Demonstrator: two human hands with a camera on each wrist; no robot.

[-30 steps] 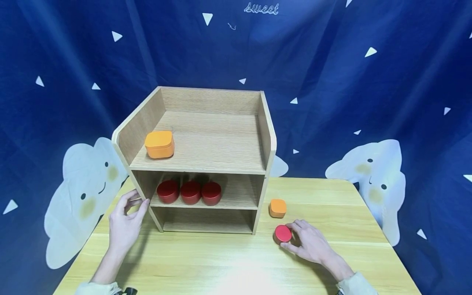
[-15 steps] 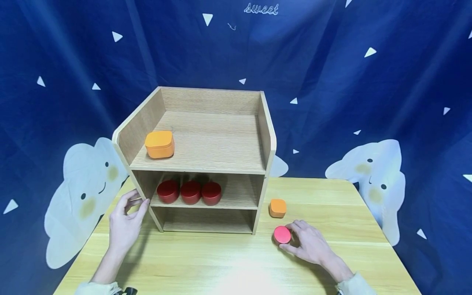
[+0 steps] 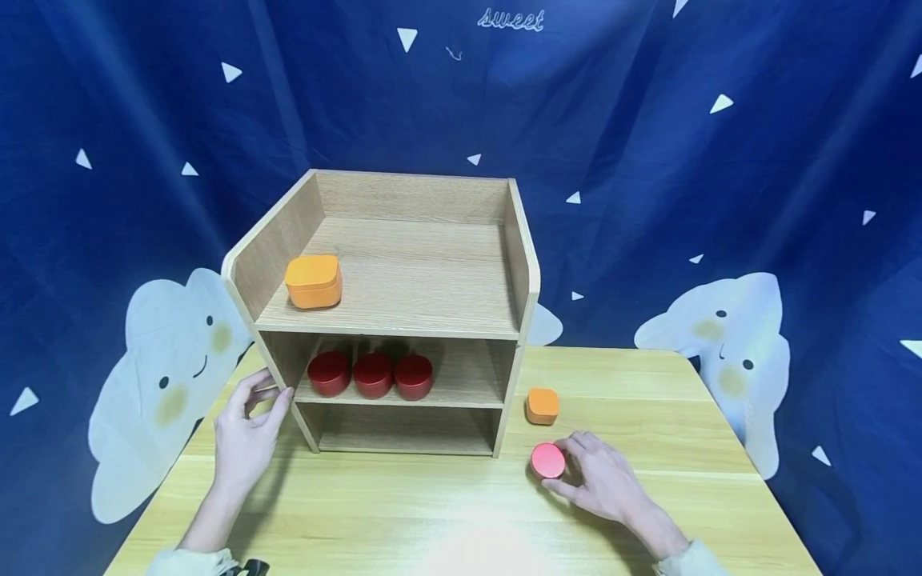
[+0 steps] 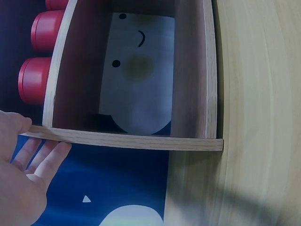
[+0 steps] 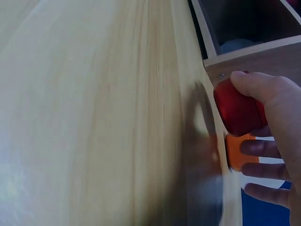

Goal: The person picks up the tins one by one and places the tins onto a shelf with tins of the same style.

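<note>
My right hand [image 3: 607, 482] pinches a round red tin [image 3: 547, 462] between thumb and fingers, to the right of the wooden shelf unit [image 3: 386, 330]. In the right wrist view the red tin [image 5: 239, 108] shows its side, with the thumb across it and the other fingers spread. Whether its base touches the table cannot be told. At the unit's left side panel, my left hand [image 3: 245, 432] grips the front edge. The left wrist view shows the thumb on one face of the panel [image 4: 127, 139] and the fingertips on the other. Three red tins [image 3: 373, 376] stand in a row on the middle shelf.
A larger orange box [image 3: 314, 282] with rounded corners sits at the left of the top shelf. A small orange box [image 3: 543, 406] stands on the wooden table [image 3: 648, 408], just behind the held tin. A blue curtain [image 3: 634, 120] hangs behind.
The held red tin has shifted slightly left and toward me with my right hand, and its lid looks brighter. My left hand has kept its grip on the side panel.
</note>
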